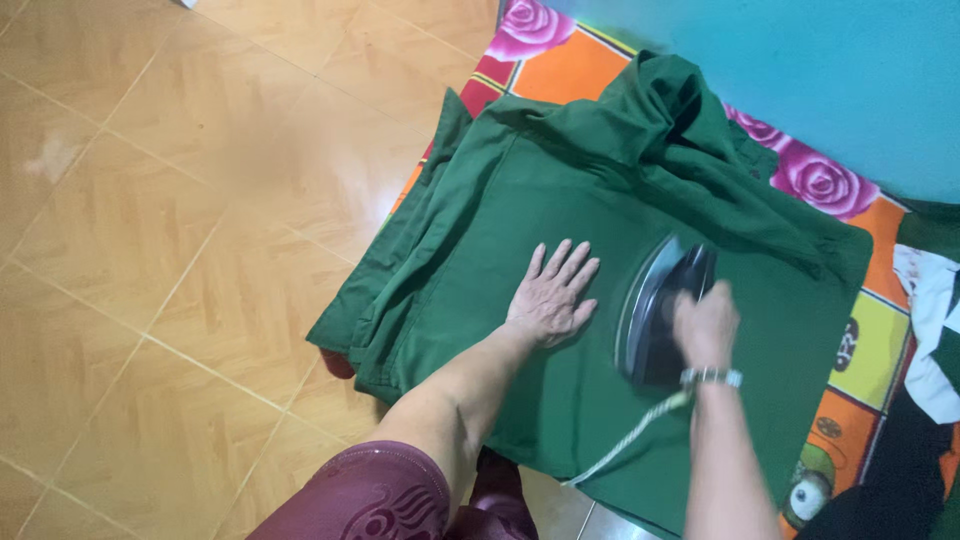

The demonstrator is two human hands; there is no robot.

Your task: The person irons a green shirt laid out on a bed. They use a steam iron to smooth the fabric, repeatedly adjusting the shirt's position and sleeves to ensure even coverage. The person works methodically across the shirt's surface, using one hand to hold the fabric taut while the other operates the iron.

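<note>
While left hand [553, 300] lies flat, spread on green garment [560, 200], right hand [705, 325] grip wraps iron [655, 310].

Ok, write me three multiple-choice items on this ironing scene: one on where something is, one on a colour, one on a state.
1. Where does the left hand rest?
A. Flat on the green garment, beside the iron
B. On the tiled floor
C. On the iron's cord

2. What colour is the garment under the iron?
A. Orange
B. Dark green
C. White

3. How is the right hand placed?
A. Open and hovering in the air
B. Resting palm up on the cloth
C. Closed around the iron's handle

Answers:
1 A, the fingers lie spread on the green fabric just left of the iron.
2 B, the cloth spread over the flowered mat is dark green.
3 C, the fist wraps the handle, with the cord trailing below the wrist.
</note>
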